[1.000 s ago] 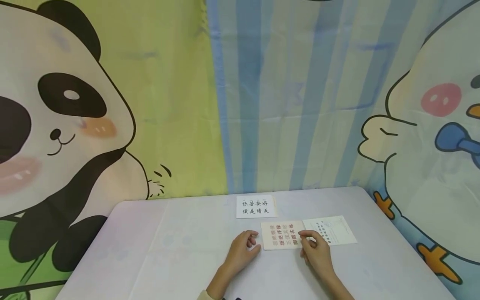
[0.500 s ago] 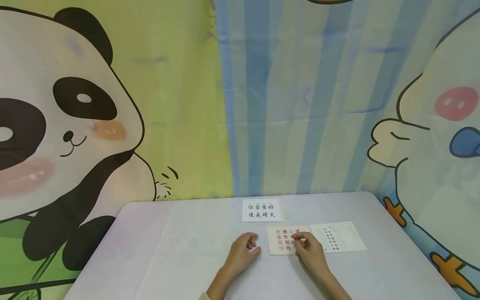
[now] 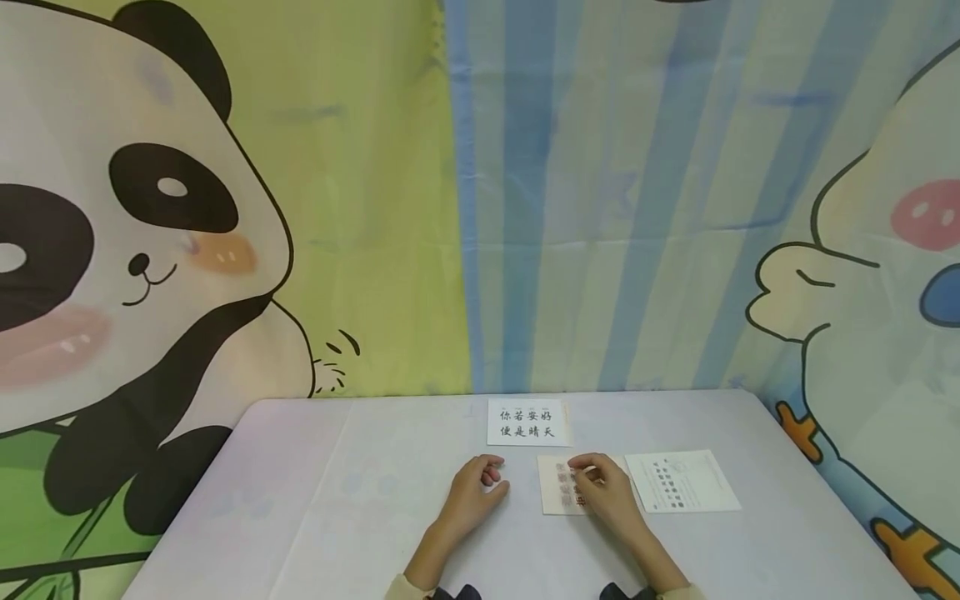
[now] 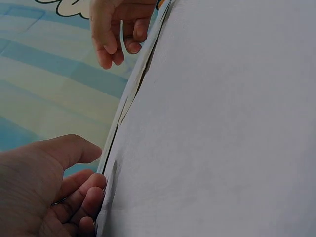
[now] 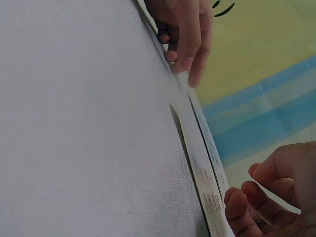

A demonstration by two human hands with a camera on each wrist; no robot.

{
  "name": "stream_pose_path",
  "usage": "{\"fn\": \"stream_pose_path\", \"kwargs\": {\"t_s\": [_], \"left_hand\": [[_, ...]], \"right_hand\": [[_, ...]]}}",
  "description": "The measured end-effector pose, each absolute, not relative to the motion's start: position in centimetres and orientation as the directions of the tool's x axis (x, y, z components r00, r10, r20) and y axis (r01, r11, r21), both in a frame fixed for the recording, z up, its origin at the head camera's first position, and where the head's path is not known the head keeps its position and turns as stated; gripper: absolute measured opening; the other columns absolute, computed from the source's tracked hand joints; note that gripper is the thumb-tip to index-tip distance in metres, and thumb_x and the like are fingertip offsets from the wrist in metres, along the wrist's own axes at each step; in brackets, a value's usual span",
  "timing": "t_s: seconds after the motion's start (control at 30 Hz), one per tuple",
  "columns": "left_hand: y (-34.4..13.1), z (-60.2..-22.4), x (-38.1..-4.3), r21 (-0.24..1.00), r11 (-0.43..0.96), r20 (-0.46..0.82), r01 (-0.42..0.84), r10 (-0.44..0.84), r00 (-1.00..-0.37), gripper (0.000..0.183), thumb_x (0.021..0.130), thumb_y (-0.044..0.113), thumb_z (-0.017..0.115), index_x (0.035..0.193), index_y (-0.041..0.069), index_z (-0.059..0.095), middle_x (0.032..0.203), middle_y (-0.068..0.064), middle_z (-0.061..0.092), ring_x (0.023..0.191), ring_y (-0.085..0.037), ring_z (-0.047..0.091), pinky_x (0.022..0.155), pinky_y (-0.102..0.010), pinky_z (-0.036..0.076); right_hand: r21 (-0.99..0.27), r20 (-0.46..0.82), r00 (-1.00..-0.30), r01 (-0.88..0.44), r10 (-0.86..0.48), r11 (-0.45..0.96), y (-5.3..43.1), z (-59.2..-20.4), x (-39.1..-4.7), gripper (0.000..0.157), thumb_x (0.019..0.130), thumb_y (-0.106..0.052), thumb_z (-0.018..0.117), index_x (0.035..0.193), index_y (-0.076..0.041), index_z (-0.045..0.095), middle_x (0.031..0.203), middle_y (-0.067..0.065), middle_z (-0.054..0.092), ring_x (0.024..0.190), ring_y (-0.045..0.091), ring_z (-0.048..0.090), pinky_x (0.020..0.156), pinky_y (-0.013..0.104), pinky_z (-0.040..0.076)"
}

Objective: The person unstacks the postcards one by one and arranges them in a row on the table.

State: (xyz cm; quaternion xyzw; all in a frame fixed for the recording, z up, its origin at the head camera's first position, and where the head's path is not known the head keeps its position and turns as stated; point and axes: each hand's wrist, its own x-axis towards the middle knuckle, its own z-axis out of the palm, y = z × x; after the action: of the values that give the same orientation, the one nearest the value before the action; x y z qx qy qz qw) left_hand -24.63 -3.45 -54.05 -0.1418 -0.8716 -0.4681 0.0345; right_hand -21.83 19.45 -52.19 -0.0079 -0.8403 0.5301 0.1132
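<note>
Cream card [image 3: 555, 490] with red characters, lying on the desk [image 3: 352, 508], partly hidden by the right hand [image 3: 607, 493].

Its longer side is apparently running from 9 to 3 o'clock. The right hand, the nearer, is reaching over it from 5 o'clock, fingers loosely bent, holding nothing; whether a fingertip is touching cannot be told. The left hand [image 3: 471, 490] is lying near its 9 o'clock edge, fingers relaxed and holding nothing. A white card [image 3: 686, 482] is lying at 3 o'clock, a black-lettered card [image 3: 527, 423] between 10 and 11.
</note>
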Motion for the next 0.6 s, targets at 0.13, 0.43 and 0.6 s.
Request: {"fn": "stream_pose_path", "kwargs": {"t_s": [0.13, 0.43, 0.6], "left_hand": [[-3.7, -54.2, -25.3, 0.808, 0.525, 0.185, 0.266, 0.202, -0.962, 0.031, 0.084, 0.009, 0.072, 0.114, 0.001, 0.063, 0.086, 0.004, 0.055, 0.080, -0.010, 0.049, 0.071, -0.023, 0.045], [-4.4, -54.6, -26.2, 0.830, 0.470, 0.272, 0.299, 0.125, -0.954, 0.033, 0.081, 0.001, 0.071, 0.113, -0.002, 0.061, 0.090, -0.003, 0.054, 0.083, -0.015, 0.049, 0.075, -0.025, 0.043], [-4.5, -54.9, -26.6, 0.833, 0.471, 0.270, 0.289, 0.108, -0.957, 0.037, 0.080, -0.001, 0.070, 0.115, -0.002, 0.060, 0.099, -0.005, 0.055, 0.088, -0.017, 0.050, 0.073, -0.022, 0.043]], "right_hand": [[-0.885, 0.164, -0.977, -0.085, 0.136, 0.459, 19.2, -52.3, -22.4, 0.014, 0.088, 0.001, 0.061, 0.100, -0.002, 0.068, 0.095, 0.009, 0.062, 0.073, 0.011, 0.055, 0.059, 0.022, 0.050], [-0.877, 0.139, -0.975, -0.041, 0.172, 0.478, 18.6, -52.4, -24.0, 0.019, 0.091, -0.001, 0.059, 0.109, -0.001, 0.066, 0.102, 0.011, 0.063, 0.085, 0.016, 0.057, 0.067, 0.021, 0.049], [-0.893, 0.115, -0.977, -0.022, 0.180, 0.450, 18.8, -52.3, -24.8, 0.025, 0.091, -0.002, 0.059, 0.115, 0.001, 0.066, 0.104, 0.012, 0.062, 0.080, 0.015, 0.059, 0.065, 0.019, 0.050]]}}
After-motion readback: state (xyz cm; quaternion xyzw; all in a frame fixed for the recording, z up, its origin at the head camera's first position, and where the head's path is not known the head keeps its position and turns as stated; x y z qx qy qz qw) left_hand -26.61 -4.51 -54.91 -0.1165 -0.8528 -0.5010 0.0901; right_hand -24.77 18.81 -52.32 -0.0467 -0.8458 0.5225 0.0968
